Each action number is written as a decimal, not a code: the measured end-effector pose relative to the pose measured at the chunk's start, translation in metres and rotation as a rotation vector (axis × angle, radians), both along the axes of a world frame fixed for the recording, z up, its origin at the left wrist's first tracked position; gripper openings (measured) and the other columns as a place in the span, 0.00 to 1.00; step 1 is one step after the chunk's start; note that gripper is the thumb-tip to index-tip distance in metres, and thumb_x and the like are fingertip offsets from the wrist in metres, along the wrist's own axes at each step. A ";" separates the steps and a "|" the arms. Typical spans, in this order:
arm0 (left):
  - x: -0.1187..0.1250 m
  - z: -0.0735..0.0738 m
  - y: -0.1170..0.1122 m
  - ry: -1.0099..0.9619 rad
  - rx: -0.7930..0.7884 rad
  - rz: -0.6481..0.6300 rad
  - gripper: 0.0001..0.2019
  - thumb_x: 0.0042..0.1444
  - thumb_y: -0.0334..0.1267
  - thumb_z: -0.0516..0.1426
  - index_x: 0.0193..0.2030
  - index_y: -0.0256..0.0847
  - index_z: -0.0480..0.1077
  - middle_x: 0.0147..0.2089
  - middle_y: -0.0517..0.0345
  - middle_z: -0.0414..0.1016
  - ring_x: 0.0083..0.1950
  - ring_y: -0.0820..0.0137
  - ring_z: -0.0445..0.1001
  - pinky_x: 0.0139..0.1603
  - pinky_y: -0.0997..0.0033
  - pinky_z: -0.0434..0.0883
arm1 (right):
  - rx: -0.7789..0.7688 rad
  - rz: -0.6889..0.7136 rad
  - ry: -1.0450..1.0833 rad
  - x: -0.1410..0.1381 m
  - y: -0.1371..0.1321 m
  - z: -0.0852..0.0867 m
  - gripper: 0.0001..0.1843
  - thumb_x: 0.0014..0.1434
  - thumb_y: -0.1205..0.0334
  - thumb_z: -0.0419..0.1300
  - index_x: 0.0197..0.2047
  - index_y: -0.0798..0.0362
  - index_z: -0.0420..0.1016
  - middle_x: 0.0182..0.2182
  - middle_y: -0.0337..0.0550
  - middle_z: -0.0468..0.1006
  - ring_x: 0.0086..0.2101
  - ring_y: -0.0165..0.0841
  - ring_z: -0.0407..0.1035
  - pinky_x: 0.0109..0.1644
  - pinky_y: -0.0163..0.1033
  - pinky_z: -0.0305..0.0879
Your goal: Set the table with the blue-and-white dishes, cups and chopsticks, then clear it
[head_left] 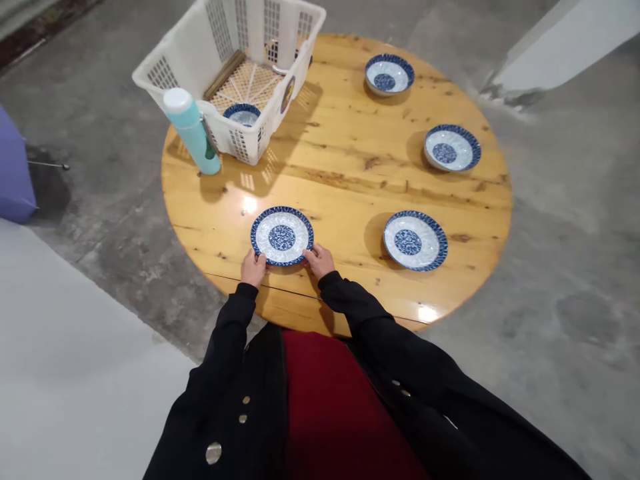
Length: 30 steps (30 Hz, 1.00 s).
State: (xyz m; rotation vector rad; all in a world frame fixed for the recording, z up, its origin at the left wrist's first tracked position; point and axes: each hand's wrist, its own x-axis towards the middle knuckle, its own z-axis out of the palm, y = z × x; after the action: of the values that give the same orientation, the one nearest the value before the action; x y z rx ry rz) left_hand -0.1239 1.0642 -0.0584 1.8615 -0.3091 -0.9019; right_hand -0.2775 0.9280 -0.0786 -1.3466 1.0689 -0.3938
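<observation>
A blue-and-white patterned plate (282, 237) is at the near side of the round wooden table (345, 160). My left hand (254, 268) grips its near left rim, thumb on top. On the near right rim my right hand (319, 261) has hold of the same plate, with its thumb over the edge and the other fingers mostly hidden below. Whether the plate rests on the wood or is slightly raised, I cannot tell. To the right sits a matching dish (415, 241), apart from both hands.
Two more such dishes, one at the right (453, 148) and one at the far side (389, 74), stand on the table. A white plastic basket (235, 143) at the back left holds another dish (243, 115). Beside it stands a turquoise bottle (193, 133). A white pillar (565, 50) rises beyond.
</observation>
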 end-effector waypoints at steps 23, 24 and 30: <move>-0.008 -0.007 0.010 0.037 -0.149 0.028 0.17 0.61 0.49 0.57 0.29 0.42 0.58 0.19 0.66 0.67 0.22 0.71 0.77 0.18 0.82 0.67 | 0.053 -0.084 0.000 -0.018 0.014 0.005 0.25 0.47 0.38 0.68 0.27 0.53 0.72 0.21 0.40 0.77 0.21 0.29 0.72 0.23 0.31 0.70; -0.008 -0.008 0.010 0.041 -0.160 0.030 0.17 0.61 0.49 0.58 0.29 0.42 0.58 0.19 0.66 0.67 0.22 0.71 0.77 0.18 0.82 0.67 | 0.052 -0.083 0.007 -0.019 0.013 0.005 0.25 0.47 0.38 0.68 0.27 0.54 0.72 0.21 0.40 0.77 0.21 0.29 0.72 0.24 0.31 0.71; -0.011 -0.011 0.010 0.029 -0.172 0.006 0.14 0.62 0.45 0.56 0.30 0.42 0.59 0.22 0.65 0.69 0.22 0.70 0.78 0.18 0.80 0.68 | 0.031 -0.082 0.054 -0.022 0.012 0.005 0.25 0.47 0.39 0.69 0.27 0.54 0.72 0.21 0.41 0.78 0.21 0.30 0.72 0.23 0.32 0.70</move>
State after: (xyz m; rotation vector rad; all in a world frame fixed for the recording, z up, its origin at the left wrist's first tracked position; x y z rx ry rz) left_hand -0.1345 1.0737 -0.0691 1.6888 -0.3528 -0.8699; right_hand -0.2992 0.9397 -0.0740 -1.2947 1.1730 -0.4015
